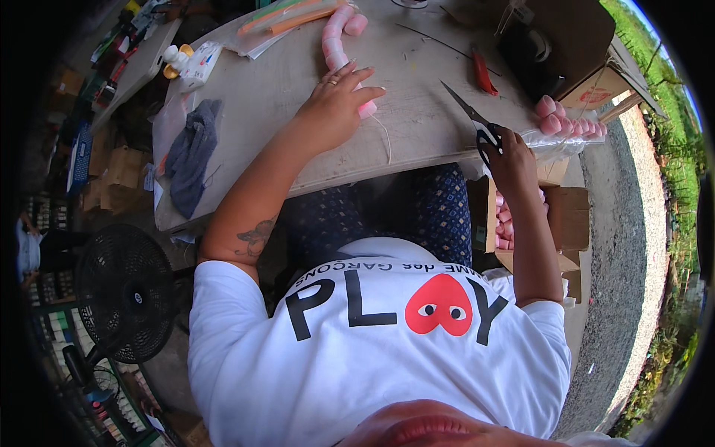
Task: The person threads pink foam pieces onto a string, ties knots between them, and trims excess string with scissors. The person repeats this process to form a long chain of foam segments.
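Pink foam tube [337,41] lies lengthwise on the wooden counter [298,82], curving away toward the far edge, and the left hand [335,100] rests flat on its near end with fingers [363,75] spread wide, pressing down rather than gripping. The right hand [514,160] is off the counter's right corner, its fingers closed through the black handles of a pair of scissors [473,119]; the blades point up and left over the counter and look nearly shut. Just beyond that hand, short pink foam pieces [570,123] sit in a clear bag at the counter's corner, and more lie in a cardboard box [566,216] below. A red-handled cutter [482,73] rests on the counter between the 2 hands, well apart from both. A grey cloth [192,153] hangs at the left edge, and a black fan [123,290] stands on the floor.
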Demonstrator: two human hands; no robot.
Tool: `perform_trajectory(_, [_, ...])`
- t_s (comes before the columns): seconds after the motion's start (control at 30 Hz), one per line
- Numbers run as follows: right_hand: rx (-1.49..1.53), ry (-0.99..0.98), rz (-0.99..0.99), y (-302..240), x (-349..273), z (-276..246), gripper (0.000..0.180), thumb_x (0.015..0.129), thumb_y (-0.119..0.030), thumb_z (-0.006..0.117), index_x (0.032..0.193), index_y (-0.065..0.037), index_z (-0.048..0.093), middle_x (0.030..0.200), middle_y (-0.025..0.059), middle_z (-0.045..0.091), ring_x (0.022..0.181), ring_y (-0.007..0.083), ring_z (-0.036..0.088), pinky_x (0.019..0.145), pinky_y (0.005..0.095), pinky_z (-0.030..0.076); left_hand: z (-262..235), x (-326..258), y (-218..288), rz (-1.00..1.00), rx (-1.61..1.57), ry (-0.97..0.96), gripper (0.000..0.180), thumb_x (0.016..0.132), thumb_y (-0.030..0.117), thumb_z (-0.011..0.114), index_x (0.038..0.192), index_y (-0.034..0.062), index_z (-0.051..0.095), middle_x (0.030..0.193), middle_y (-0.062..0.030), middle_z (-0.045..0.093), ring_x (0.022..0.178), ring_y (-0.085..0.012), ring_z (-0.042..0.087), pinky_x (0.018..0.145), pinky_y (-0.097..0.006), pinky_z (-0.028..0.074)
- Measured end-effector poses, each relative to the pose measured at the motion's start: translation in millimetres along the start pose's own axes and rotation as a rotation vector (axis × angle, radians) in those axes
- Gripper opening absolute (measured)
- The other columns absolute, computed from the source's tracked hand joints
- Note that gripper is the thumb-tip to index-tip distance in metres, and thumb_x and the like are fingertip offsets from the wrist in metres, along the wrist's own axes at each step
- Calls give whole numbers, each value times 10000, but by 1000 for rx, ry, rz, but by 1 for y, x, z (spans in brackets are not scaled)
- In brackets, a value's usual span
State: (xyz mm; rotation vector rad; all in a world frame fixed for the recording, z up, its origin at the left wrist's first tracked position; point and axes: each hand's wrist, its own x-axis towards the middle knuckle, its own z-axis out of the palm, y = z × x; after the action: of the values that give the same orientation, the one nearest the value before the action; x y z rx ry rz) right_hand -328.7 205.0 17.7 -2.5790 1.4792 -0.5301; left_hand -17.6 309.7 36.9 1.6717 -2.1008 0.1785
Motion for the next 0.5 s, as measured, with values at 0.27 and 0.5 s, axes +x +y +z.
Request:
perform_trajectory(0.27, [36, 54, -868, -87, 13, 15, 497, 740, -74, 559, 1226, -169, 601, 1079, 53, 571, 1061, 230, 522, 906, 356, 395, 2, -20, -18, -211, -437, 76, 474, 826, -12, 571, 1282, 109, 530, 1390, -133, 433, 1303, -314, 400, 1072, -386, 346])
perform_trajectory(0.5, [316, 67, -939, -96, 30, 47, 276, 742, -33, 610, 992, -129, 673, 1014, 53, 574, 991, 249, 531, 870, 343, 420, 6, -33, 7, -276, -472, 263, 440, 822, -9, 574, 1255, 53, 525, 1364, -145, 447, 1290, -303, 418, 1068, -371, 344])
